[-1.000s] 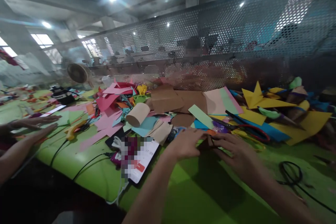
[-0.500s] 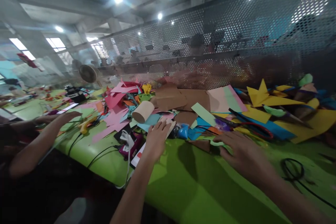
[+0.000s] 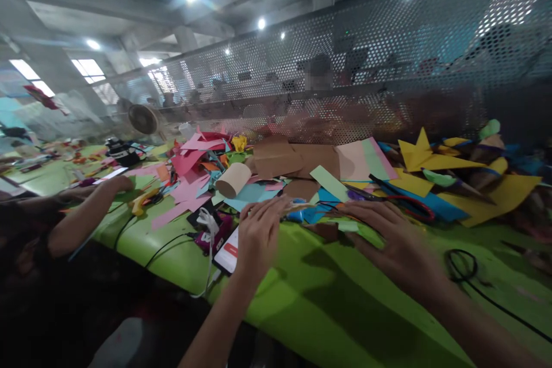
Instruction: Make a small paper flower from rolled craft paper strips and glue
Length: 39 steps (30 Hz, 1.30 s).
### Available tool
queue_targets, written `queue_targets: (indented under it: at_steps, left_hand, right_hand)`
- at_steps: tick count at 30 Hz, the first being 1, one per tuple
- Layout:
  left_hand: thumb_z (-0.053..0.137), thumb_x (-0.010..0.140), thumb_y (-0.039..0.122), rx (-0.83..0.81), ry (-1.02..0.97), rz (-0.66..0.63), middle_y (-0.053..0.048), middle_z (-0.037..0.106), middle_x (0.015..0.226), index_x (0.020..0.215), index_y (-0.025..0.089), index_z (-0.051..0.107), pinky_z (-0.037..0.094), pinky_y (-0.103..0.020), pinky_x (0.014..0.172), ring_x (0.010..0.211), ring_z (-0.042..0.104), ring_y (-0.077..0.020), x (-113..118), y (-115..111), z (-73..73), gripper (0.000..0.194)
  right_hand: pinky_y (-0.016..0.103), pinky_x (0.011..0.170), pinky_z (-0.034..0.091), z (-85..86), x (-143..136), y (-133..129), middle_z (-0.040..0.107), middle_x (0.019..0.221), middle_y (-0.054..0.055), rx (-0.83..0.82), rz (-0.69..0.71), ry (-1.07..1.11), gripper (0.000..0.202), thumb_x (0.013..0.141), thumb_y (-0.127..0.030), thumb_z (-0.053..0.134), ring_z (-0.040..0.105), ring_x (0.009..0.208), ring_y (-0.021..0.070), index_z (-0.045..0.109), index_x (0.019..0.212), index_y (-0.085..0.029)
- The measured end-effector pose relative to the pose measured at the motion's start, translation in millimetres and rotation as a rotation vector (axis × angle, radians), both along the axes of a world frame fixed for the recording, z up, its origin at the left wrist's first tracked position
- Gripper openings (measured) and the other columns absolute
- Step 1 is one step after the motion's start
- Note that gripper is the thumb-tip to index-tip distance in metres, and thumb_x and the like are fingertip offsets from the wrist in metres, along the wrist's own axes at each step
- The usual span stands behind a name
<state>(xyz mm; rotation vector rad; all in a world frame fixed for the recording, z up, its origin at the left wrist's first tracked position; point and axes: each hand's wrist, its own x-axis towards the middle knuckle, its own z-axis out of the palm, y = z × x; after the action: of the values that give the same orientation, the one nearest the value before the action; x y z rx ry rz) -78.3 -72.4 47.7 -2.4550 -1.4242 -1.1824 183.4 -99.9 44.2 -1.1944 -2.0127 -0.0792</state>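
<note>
My left hand (image 3: 260, 230) reaches over the green table, beside a phone (image 3: 228, 252); its fingertips meet a small pale piece, too blurred to name. My right hand (image 3: 392, 236) has its fingers spread over the near edge of the paper pile, by a light green scrap (image 3: 348, 225). Between the hands lie a small blue item (image 3: 296, 215) and a brown paper piece (image 3: 324, 231). Scissors with red and black handles (image 3: 414, 206) rest just beyond my right hand.
A brown roll (image 3: 233, 180), pink paper (image 3: 194, 155) and a yellow star shape (image 3: 421, 152) lie along the back. At left are a glue gun (image 3: 140, 203) and another person's arm (image 3: 86, 215). A black cable (image 3: 461, 264) curls at right.
My left hand has turned, its fingers now closer together and pointing right. My right hand has shifted slightly. The other person's arm at left has moved, and the view has tilted a little.
</note>
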Motion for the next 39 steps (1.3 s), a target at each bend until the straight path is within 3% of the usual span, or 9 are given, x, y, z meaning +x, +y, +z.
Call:
queue_targets:
  at_steps: [6,10,15,18,21,25,29,34,39]
  left_hand:
    - [0.041,0.099,0.014,-0.065,0.022,-0.360,0.001,0.071,0.127,0.122,0.031,0.065,0.032,-0.037,0.114,0.123,0.061,-0.0137,6.9,-64.8,-37.0,0.037]
    - [0.043,0.097,0.010,-0.319,0.081,-0.493,0.002,0.070,0.129,0.124,0.033,0.063,0.033,-0.035,0.115,0.123,0.061,-0.0115,4.0,-87.7,-60.7,0.040]
    - [0.047,0.090,0.005,-0.508,0.049,-0.560,0.000,0.066,0.134,0.138,0.034,0.051,0.038,-0.041,0.114,0.126,0.059,-0.0143,-0.1,-97.0,-62.5,0.056]
    - [0.053,0.089,0.008,-0.509,-0.084,-0.510,-0.004,0.070,0.125,0.124,0.028,0.062,0.048,-0.039,0.103,0.119,0.062,-0.0185,0.2,-96.9,-59.0,0.041]
    - [0.055,0.091,0.014,-0.492,-0.133,-0.341,-0.005,0.072,0.097,0.094,0.022,0.069,0.052,-0.036,0.083,0.095,0.065,-0.0205,1.5,-96.5,-57.3,0.016]
    - [0.057,0.092,0.021,-0.456,-0.034,-0.081,-0.002,0.066,0.076,0.073,0.019,0.061,0.046,-0.038,0.073,0.078,0.059,-0.0216,3.0,-96.5,-59.2,0.020]
    - [0.059,0.089,0.017,-0.450,-0.029,0.022,-0.001,0.068,0.079,0.087,0.021,0.061,0.044,-0.040,0.078,0.080,0.061,-0.0227,5.5,-95.7,-63.0,0.005]
    - [0.061,0.085,0.010,-0.462,-0.014,0.038,-0.002,0.069,0.091,0.112,0.023,0.059,0.046,-0.042,0.083,0.088,0.062,-0.0242,8.4,-94.9,-64.3,0.030]
    - [0.054,0.090,0.010,-0.404,0.094,-0.021,-0.006,0.064,0.101,0.107,0.028,0.068,0.047,-0.040,0.079,0.094,0.058,-0.0246,5.5,-97.4,-63.2,0.028]
  right_hand:
    - [0.046,0.099,0.047,-15.9,-5.2,-36.5,0.060,0.137,0.008,-0.045,0.118,-0.054,0.059,0.084,-0.020,0.063,0.056,0.124,0.0277,0.048,0.141,-0.030]
    - [0.041,0.093,0.051,-39.7,-0.9,-59.7,0.073,0.119,0.001,-0.136,0.207,-0.121,0.048,0.081,-0.008,0.057,0.064,0.110,0.0230,0.065,0.121,-0.034]
    - [0.039,0.092,0.053,-53.2,0.7,-74.9,0.077,0.106,0.002,-0.323,0.284,-0.106,0.035,0.082,-0.006,0.052,0.068,0.104,0.0206,0.072,0.100,-0.029]
    - [0.036,0.086,0.055,-50.5,-0.7,-76.5,0.077,0.098,0.002,-0.458,0.259,-0.037,0.025,0.087,-0.011,0.054,0.070,0.096,0.0201,0.071,0.095,-0.028]
    - [0.032,0.074,0.057,-45.8,-3.3,-74.0,0.076,0.093,0.003,-0.553,0.185,0.008,0.021,0.089,-0.017,0.055,0.071,0.086,0.0206,0.072,0.095,-0.027]
    - [0.032,0.068,0.056,-43.3,-10.6,-66.2,0.077,0.090,0.004,-0.573,0.087,-0.005,0.018,0.092,-0.024,0.054,0.071,0.079,0.0217,0.072,0.093,-0.026]
    - [0.029,0.063,0.053,-46.0,-19.9,-57.1,0.077,0.088,0.003,-0.573,0.015,-0.027,0.016,0.092,-0.025,0.054,0.072,0.076,0.0211,0.070,0.094,-0.024]
    - [0.030,0.067,0.052,-57.0,-27.4,-52.2,0.076,0.093,0.002,-0.545,-0.055,-0.101,0.013,0.091,-0.022,0.056,0.071,0.080,0.0218,0.066,0.098,-0.025]
    - [0.035,0.071,0.053,-60.3,-26.0,-54.7,0.070,0.106,0.007,-0.422,-0.088,-0.158,0.021,0.091,-0.026,0.057,0.069,0.087,0.0241,0.062,0.111,-0.025]
